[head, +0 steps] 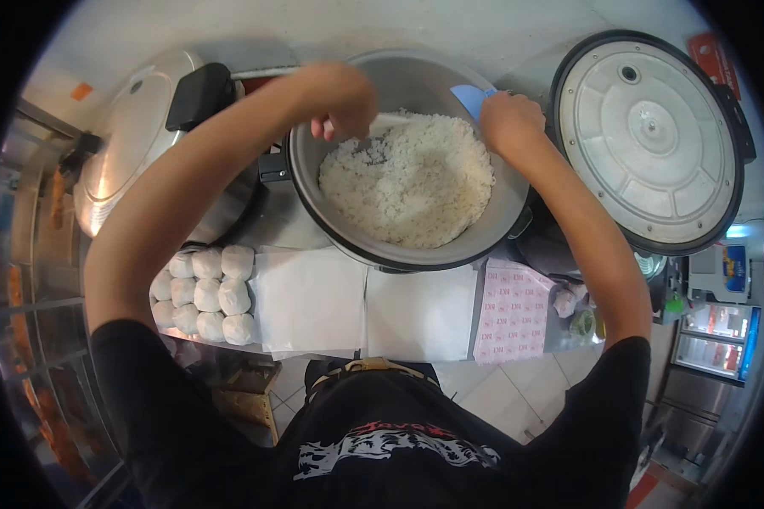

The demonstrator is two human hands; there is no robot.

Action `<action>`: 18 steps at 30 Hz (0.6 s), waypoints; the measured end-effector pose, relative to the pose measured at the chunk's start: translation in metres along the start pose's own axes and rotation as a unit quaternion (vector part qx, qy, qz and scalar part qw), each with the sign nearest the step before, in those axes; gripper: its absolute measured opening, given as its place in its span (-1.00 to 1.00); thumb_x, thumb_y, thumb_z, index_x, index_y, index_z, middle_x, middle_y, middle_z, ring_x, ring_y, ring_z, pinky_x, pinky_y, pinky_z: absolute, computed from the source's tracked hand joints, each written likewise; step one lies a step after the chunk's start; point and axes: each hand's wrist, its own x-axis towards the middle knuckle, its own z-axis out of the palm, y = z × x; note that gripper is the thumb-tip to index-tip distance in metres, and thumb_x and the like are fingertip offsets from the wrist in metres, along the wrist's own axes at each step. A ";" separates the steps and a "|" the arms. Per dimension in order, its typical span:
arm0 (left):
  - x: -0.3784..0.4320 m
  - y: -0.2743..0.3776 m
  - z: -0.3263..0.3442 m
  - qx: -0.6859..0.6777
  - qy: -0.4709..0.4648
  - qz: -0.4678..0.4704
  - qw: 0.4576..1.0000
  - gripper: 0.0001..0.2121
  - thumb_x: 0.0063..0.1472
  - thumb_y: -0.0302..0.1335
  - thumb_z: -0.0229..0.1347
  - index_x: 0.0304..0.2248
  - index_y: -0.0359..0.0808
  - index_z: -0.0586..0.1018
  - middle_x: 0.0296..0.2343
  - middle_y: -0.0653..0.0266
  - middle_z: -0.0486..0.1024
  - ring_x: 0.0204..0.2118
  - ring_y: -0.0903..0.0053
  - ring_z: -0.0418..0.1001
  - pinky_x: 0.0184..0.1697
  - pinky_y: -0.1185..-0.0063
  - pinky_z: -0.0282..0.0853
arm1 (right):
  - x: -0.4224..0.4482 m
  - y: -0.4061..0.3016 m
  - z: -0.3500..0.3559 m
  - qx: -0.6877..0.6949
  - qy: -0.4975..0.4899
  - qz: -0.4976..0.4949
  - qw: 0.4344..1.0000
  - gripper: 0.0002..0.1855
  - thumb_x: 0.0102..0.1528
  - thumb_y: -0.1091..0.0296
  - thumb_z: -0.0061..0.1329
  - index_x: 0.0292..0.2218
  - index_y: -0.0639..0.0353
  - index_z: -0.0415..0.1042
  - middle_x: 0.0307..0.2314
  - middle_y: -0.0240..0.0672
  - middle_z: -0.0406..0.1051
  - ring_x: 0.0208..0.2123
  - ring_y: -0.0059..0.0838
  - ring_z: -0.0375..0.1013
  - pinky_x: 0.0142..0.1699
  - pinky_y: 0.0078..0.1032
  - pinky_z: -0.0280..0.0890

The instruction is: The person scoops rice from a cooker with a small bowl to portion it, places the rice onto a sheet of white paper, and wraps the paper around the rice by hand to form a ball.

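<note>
A large round rice cooker (509, 184) stands before me, its pot part filled with white cooked rice (420, 184). Over the left part of the pot is my left hand (344, 102), blurred, its fingers closed around the handle of a pale rice paddle (391, 119), whose blade lies against the rice at the back. At the pot's right rim, my right hand (512, 121) grips a light blue plastic scraper (469, 98), its blade raised above the rim and clear of the rice.
Stacks of white paper sheets (312, 299) and pink printed paper (512, 312) lie along the counter's front edge. Paper-wrapped round bundles (223, 296) stand in rows at left. A closed cooker (127, 140) is behind them; a large metal lid (652, 140) stands open at right.
</note>
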 end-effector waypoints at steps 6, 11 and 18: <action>-0.045 -0.083 0.079 -0.202 0.495 0.090 0.840 -0.79 0.32 -0.40 -0.07 -0.16 -0.34 0.43 -0.46 0.06 0.55 -0.40 0.12 0.52 -0.31 0.30 0.37 | 0.028 -0.046 0.052 -0.053 -0.085 0.003 0.995 -0.79 0.09 0.53 -0.05 -0.28 0.31 0.60 -0.23 0.02 0.55 -0.14 -0.06 0.58 -0.10 -0.26 0.51; 0.004 -0.088 0.156 -0.380 0.673 0.066 0.631 -0.85 0.27 -0.55 -0.02 -0.17 -0.36 0.39 -0.42 -0.05 0.50 -0.37 0.05 0.48 -0.30 0.25 0.33 | 0.042 -0.037 0.090 0.082 -0.067 0.007 0.994 -0.78 0.05 0.53 -0.08 -0.29 0.44 0.54 -0.24 0.16 0.51 -0.15 0.16 0.52 -0.04 -0.12 0.45; 0.036 -0.066 0.171 -0.533 0.635 0.016 0.559 -0.77 0.23 -0.60 0.00 -0.12 -0.39 0.36 -0.40 -0.13 0.48 -0.35 -0.01 0.45 -0.27 0.20 0.30 | 0.052 -0.051 0.095 0.113 -0.143 0.044 0.982 -0.69 0.07 0.53 -0.13 -0.14 0.47 0.45 -0.25 0.23 0.49 -0.14 0.20 0.49 0.00 -0.05 0.39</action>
